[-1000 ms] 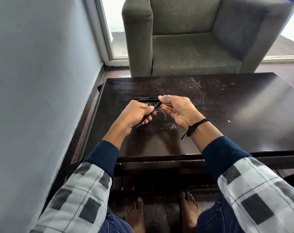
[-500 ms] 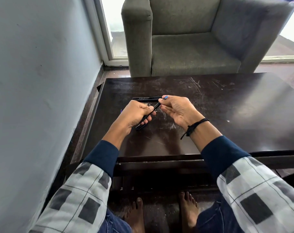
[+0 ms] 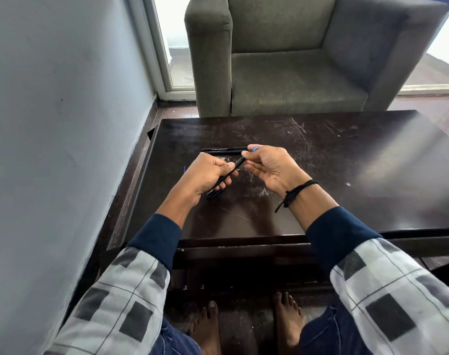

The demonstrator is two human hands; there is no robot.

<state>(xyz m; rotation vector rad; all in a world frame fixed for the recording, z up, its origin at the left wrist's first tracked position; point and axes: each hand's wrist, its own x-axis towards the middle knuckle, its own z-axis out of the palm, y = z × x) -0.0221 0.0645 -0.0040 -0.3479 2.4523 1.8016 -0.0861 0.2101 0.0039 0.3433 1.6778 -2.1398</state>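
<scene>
Pen (image 3: 235,165) held aslant above the dark table (image 3: 346,180), in front of the grey armchair (image 3: 295,78), is what I am working on. My left hand (image 3: 205,175) is curled round its lower barrel, the butt end poking out below the fingers. My right hand (image 3: 269,165) pinches the upper end between thumb and forefinger, with a small blue piece (image 3: 254,148) showing at the fingertips (cap or plug, I cannot tell). A second pen (image 3: 223,149) lies flat on the table just behind. I judge the job midway: the top end is neither clearly on nor off, and the second pen waits.
</scene>
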